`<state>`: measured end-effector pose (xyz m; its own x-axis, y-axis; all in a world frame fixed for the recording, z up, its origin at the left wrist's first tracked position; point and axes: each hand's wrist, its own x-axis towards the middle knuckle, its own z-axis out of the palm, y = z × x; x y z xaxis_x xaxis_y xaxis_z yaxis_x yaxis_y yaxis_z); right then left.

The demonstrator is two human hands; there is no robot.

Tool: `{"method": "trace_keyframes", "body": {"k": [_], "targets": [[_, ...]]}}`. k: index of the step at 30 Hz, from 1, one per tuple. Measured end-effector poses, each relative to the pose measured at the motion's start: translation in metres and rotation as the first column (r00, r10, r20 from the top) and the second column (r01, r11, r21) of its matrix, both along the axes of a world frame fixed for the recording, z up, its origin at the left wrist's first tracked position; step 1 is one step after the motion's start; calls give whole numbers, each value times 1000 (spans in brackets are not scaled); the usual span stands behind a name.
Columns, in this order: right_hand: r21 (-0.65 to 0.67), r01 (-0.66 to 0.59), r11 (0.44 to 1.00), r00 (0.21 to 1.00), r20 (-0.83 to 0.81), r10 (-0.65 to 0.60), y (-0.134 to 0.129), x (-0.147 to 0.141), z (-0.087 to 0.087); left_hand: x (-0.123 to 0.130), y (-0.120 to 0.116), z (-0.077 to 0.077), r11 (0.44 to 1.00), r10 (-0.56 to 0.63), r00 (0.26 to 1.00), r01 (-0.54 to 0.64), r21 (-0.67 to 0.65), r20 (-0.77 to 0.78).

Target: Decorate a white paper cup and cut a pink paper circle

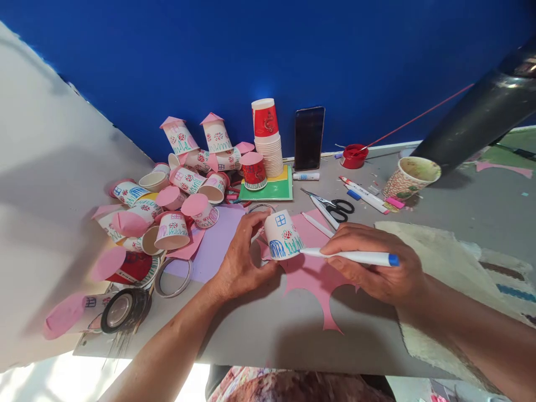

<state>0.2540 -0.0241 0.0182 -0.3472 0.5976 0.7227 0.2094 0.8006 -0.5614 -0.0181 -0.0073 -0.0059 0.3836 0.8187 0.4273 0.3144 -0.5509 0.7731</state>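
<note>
A white paper cup (281, 231) stands upside down, tilted a little, in my left hand (247, 254), whose fingers and thumb wrap its left side. Drawn on the cup are a blue window, red flowers, a blue scribbled patch and green grass-like strokes. My right hand (377, 262) grips a white marker (360, 257) with a blue end cap, and its tip meets the cup's lower right edge by the green strokes. Beneath both hands lies a cut sheet of pink paper (312, 279) with scalloped edges.
Decorated cups with pink paper tops (171, 230) crowd the left side. Behind stand a stack of cups (268, 153) and a phone (309, 138). Black-handled scissors (341, 209), several markers (364, 195) and a patterned cup (412, 177) lie to the right. A cloth (444, 268) covers the right front.
</note>
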Motion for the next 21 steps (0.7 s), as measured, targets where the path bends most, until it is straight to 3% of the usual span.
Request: {"method": "trace_keyframes", "body": {"k": [21], "targets": [[0, 36, 999, 999, -27, -36, 1, -1, 0, 1, 0, -3, 991, -26, 991, 43, -126, 133]]}}
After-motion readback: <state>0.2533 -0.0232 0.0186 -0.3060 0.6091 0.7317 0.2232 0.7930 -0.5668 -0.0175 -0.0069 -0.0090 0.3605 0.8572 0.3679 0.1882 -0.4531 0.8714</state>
